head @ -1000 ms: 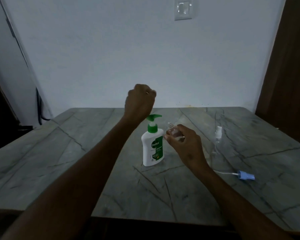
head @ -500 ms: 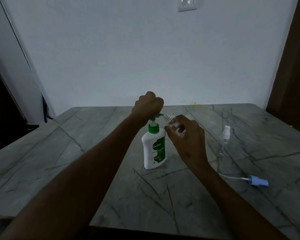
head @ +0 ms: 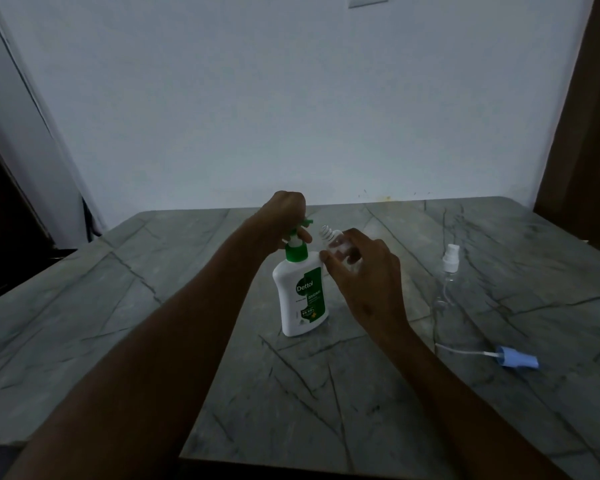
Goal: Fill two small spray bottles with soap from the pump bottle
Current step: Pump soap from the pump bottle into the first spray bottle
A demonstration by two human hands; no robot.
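Observation:
A white soap pump bottle (head: 302, 296) with a green pump head stands upright on the grey marble table (head: 118, 306). My left hand (head: 284, 220) sits on top of the green pump head, fingers curled round it. My right hand (head: 364, 271) holds a small clear spray bottle (head: 333, 240), uncapped and tilted, its open neck just under the pump's spout. A second clear spray bottle (head: 447, 292) with a white spray cap stands to the right. A loose blue spray cap (head: 516, 356) with its dip tube lies on the table at the right.
A pale wall rises right behind the table's far edge. A dark wooden door or panel (head: 589, 133) stands at the right, and a dark opening lies at the left. The table's near edge runs across the bottom of the view.
My left hand came down from above onto the green pump head. My right hand lifted the small clear bottle and brought its neck up under the spout.

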